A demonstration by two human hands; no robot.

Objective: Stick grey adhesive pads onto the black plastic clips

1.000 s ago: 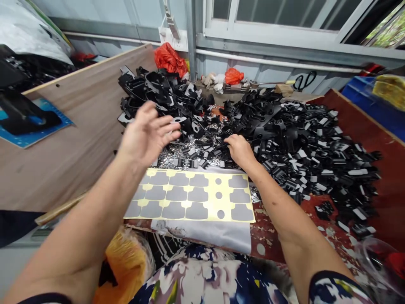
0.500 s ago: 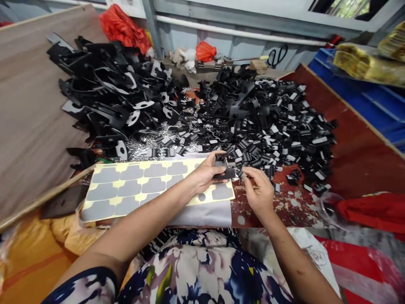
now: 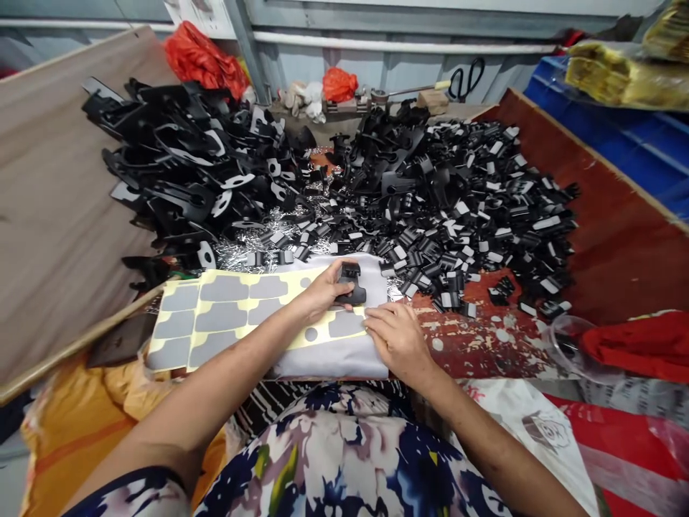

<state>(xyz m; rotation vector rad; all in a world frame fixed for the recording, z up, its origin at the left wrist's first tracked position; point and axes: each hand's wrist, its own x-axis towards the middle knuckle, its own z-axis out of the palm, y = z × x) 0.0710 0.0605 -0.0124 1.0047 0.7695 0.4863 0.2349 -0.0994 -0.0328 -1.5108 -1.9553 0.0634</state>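
bench (image 3: 463, 345), scuffed, faces wall (image 3: 401, 68), left grip (image 3: 326, 291) clamped on black part (image 3: 356, 293), right grip (image 3: 399, 337) unclear.

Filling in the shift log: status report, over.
Left hand holding black clip-shaped plastic part. Right hand at edge of yellow rectangular sheet with grey patches. Black plastic pieces heaped beyond.

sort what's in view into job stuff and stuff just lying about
Likely in use: black part in the left hand; sheet of grey patches by the right hand; heaped black parts.
Likely just lying about: scissors; wooden block; larger red bag; yellow bundle.
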